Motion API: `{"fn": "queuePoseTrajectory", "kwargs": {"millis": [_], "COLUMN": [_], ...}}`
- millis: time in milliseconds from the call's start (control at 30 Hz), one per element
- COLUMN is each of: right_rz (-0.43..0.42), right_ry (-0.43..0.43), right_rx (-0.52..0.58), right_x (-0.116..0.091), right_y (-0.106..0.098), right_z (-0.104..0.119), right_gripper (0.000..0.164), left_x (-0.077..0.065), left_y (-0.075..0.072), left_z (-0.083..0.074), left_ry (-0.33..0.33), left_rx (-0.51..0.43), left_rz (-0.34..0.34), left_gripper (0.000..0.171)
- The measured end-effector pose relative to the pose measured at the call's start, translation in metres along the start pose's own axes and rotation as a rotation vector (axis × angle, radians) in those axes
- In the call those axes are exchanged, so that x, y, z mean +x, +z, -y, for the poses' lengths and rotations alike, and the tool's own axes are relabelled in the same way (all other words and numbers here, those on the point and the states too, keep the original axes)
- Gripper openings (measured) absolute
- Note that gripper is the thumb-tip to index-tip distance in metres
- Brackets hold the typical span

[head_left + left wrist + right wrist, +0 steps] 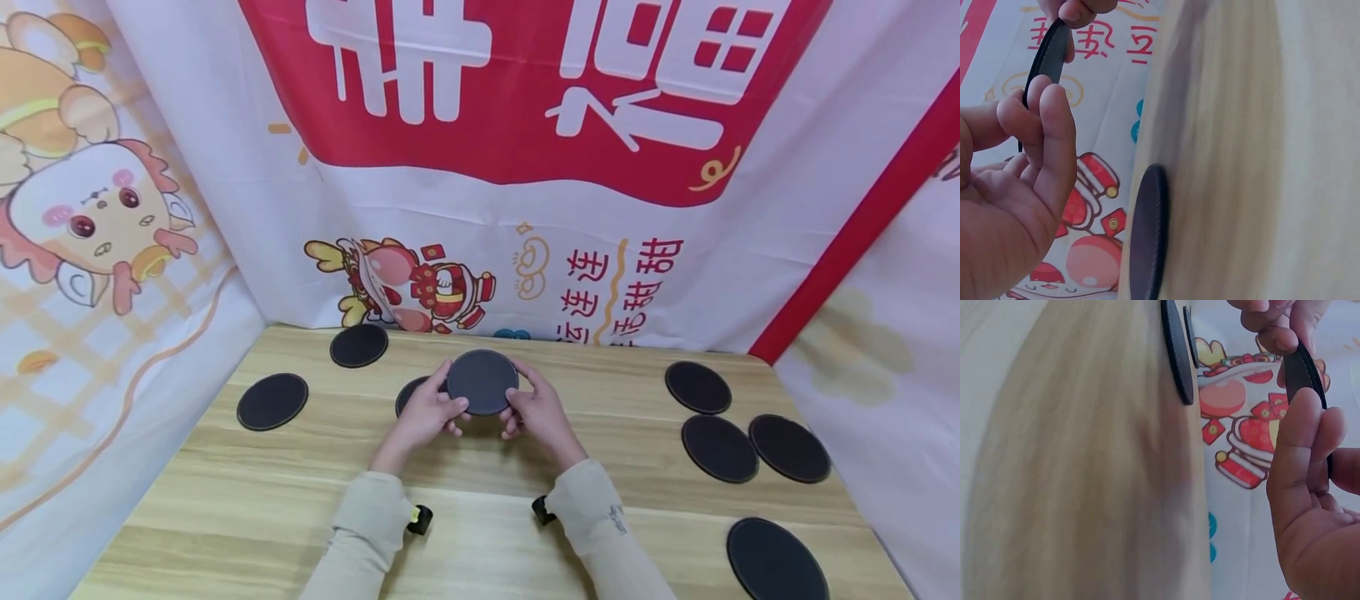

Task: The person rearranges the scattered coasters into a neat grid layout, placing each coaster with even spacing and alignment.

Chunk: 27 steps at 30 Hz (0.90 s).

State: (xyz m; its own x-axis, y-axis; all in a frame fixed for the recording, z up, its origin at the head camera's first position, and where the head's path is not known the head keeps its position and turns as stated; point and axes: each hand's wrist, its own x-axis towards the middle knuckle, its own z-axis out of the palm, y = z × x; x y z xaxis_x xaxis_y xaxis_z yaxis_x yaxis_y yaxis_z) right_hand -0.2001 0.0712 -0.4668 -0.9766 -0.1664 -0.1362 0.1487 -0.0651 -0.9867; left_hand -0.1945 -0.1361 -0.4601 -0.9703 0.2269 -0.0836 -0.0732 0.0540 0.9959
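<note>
Between both hands, a round black coaster [483,382] with a stitched edge is held up above the table. My left hand [429,409] pinches its left side, thumb on the near face and fingers behind. On the opposite side my right hand [542,408] pinches it the same way. Another black coaster [408,395] lies on the table, partly hidden by the left hand. In the left wrist view the held coaster [1054,55] appears nearly edge-on, and the right wrist view shows the held coaster [1300,374] between the fingertips of both hands.
On the wooden table [480,517], two coasters lie at the left, one coaster [272,402] nearer and one coaster [359,345] by the back edge. Several more, including a coaster [720,448], lie at the right. A printed cloth [465,208] hangs behind the table.
</note>
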Motion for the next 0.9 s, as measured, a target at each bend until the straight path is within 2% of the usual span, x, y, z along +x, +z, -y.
{"fn": "queuePoseTrajectory", "kwargs": {"millis": [233, 467, 900], "right_rz": [0.000, -0.016, -0.016], "right_ry": [0.053, 0.106, 0.204], "right_rx": [0.017, 0.031, -0.060], "right_x": [0.002, 0.004, 0.008], "right_y": [-0.015, -0.027, -0.036], "right_z": [-0.017, -0.029, -0.036], "right_gripper": [0.058, 0.056, 0.056], "left_x": [0.004, 0.011, 0.016], "left_y": [0.014, 0.022, 0.031], "left_z": [0.018, 0.028, 0.036], "left_ry": [-0.019, -0.034, -0.183], "left_rx": [-0.012, 0.058, 0.063], "left_rz": [-0.031, -0.020, -0.045], "left_gripper": [0.080, 0.079, 0.079]}}
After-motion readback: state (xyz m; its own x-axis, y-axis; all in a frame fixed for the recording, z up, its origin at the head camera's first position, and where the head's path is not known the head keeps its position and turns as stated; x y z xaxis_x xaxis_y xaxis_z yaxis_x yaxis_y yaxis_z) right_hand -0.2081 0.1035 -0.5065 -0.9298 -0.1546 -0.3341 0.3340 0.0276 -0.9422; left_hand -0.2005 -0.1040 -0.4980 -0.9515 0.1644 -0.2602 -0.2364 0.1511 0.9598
